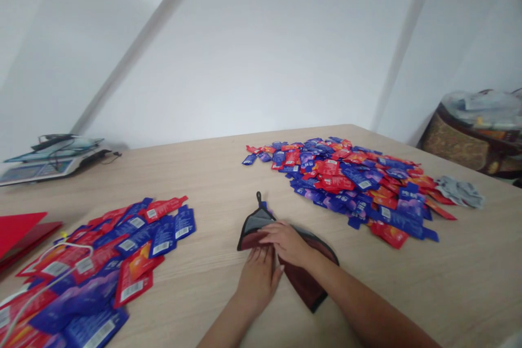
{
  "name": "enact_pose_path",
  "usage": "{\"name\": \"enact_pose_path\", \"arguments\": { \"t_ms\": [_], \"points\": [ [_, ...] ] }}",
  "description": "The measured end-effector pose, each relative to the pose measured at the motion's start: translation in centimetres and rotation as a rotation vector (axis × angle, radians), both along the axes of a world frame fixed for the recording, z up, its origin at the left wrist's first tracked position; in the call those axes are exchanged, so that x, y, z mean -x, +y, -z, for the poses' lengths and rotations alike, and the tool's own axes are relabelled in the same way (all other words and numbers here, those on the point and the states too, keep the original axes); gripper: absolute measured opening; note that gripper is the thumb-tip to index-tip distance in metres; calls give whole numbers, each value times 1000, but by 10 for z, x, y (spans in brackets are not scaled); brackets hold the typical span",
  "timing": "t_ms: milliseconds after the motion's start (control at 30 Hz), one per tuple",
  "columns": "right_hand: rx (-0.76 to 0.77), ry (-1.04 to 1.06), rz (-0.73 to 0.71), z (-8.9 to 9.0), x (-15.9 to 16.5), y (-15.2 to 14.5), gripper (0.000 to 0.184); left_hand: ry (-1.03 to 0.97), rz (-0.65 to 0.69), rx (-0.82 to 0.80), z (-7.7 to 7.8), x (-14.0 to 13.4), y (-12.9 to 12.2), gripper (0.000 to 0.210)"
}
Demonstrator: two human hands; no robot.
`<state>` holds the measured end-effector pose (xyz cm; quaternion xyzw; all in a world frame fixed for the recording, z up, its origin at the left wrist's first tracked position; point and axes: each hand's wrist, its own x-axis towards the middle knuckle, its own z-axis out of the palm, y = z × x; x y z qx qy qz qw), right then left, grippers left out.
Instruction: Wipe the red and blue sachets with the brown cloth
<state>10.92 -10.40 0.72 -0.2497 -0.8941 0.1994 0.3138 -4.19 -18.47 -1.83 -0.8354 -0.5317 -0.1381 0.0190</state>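
Observation:
In the head view, a piece of cloth [304,280] lies folded on the table, maroon on one face and grey on the other. It has black edging and a small black loop at its far tip. My right hand [287,242] rests on top of it, fingers stretched out. Just below, my left hand [259,273] lies flat, with its fingertips at the cloth's near edge, partly beneath the flap. Both hands are open. A bit of a blue packet peeks out behind the cloth near the loop.
A large heap of red and blue packets [342,174] spreads at the right, with grey gloves [460,191] beside it. More packets [134,234] and a white cord lie at the left. Red folders [20,231], a scale [57,166] and a patterned chair [457,136] stand farther out.

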Motion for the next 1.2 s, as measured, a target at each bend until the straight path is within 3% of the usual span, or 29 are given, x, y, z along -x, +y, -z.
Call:
{"name": "enact_pose_path", "arguments": {
  "t_ms": [233,400,500,567,667,800,967,1200],
  "points": [
    [-5,-229,260,-1,17,56,43,-15,60,-47,-5,5,0,59],
    [22,-192,419,-2,23,78,43,-8,64,-16,-7,7,-3,58],
    [-10,-79,482,3,18,72,51,-15,72,-20,-5,7,-3,58],
    [-52,-10,434,5,16,64,53,-26,85,-35,-3,8,-2,57],
    [-76,-115,274,5,18,50,47,-40,90,-58,0,7,0,57],
    [-67,-208,268,0,24,28,41,-59,57,-61,-3,4,1,56],
    [-52,-147,206,-2,11,0,39,-104,-84,-75,-18,-2,-6,43],
    [73,-112,284,-4,1,-12,36,-304,-70,-117,-21,4,-4,17]
  ]
}}
